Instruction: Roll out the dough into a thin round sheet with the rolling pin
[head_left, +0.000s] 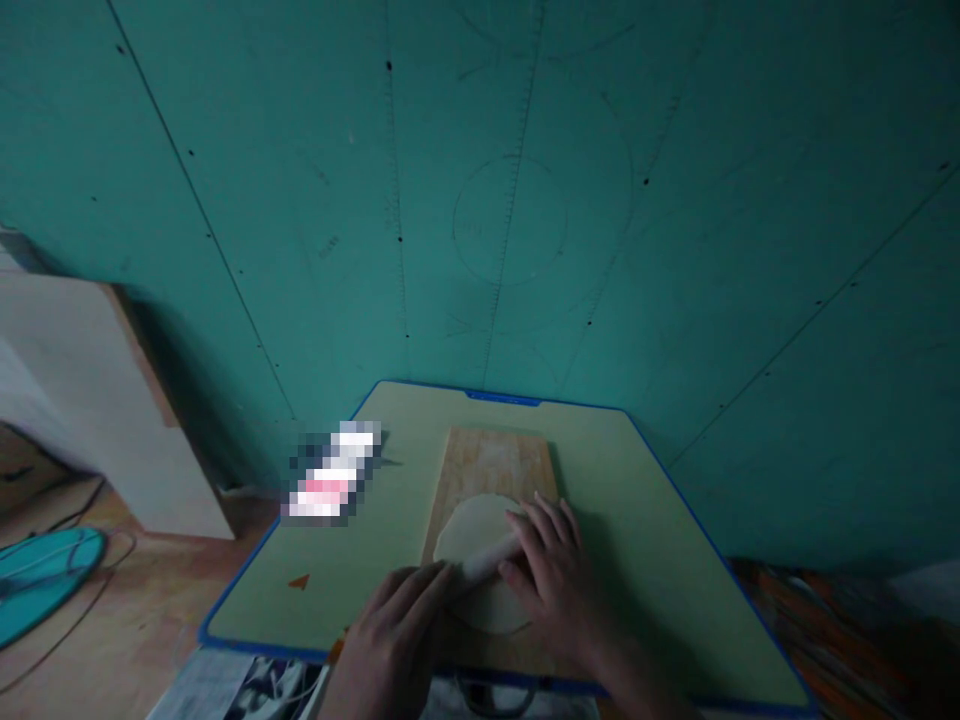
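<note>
A flat round of pale dough (484,520) lies on a wooden board (499,455). Across the dough, at a slant, runs a light-coloured rolling pin (484,562). My left hand (405,620) is closed over the pin's lower left end, its fingers pressed together. At the upper right end, my right hand (551,570) rests on the pin with fingers bent over it and the thumb toward the middle. Both ends of the pin are covered by my hands. Under the board is a pale table top (630,520) with a blue edge.
A pixelated blurred item (334,475) is at the table's left edge. A small orange triangle (298,581) marks the top nearby. Behind the table rises a green wall (510,220). To the left are a white panel (112,400) and a turquoise round object (52,580) on the floor.
</note>
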